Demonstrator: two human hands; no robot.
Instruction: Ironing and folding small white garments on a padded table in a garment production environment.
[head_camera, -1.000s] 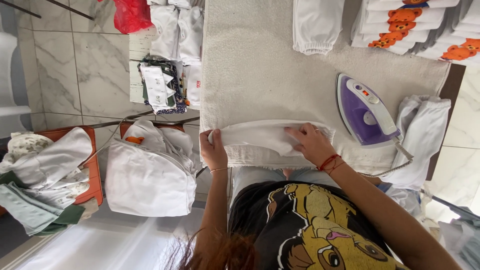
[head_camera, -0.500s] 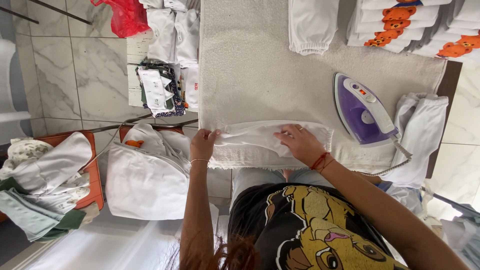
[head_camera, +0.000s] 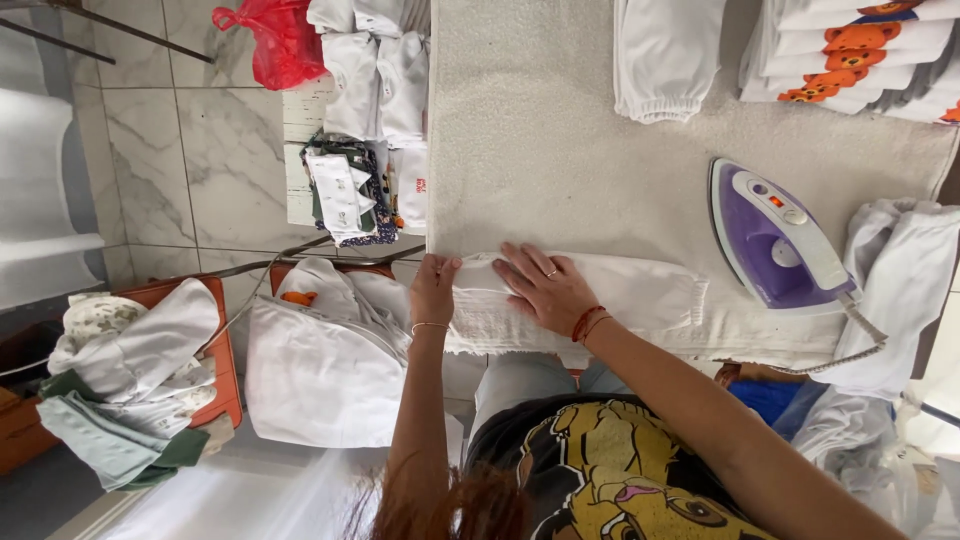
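Two hands on one white garment (head_camera: 640, 295) at the bench (head_camera: 560, 150) near edge: I see left hand (head_camera: 433, 290) gripping its end, right hand (head_camera: 545, 288) spread flat on top. Purple iron (head_camera: 775, 240) just beside.

A folded garment (head_camera: 590, 300) lies along the lower edge of the padded desk (head_camera: 560, 150), in the middle of the frame. The right hand (head_camera: 545, 288) rests flat on it, and the left hand (head_camera: 433, 290) sits at its left end, by the desk's edge. To the right of the garment an iron (head_camera: 775, 240) stands on the desk, with a heap of cloth (head_camera: 905, 280) just beyond it at the right border. At the upper right lies a stack of folded clothes (head_camera: 850, 50), and left of that stack a single garment (head_camera: 665, 55). Left of the desk, lower down, a bag of laundry (head_camera: 325, 365) sits, and further left a crate (head_camera: 215, 345) holds more clothes. A bag (head_camera: 270, 40) hangs at the upper left.
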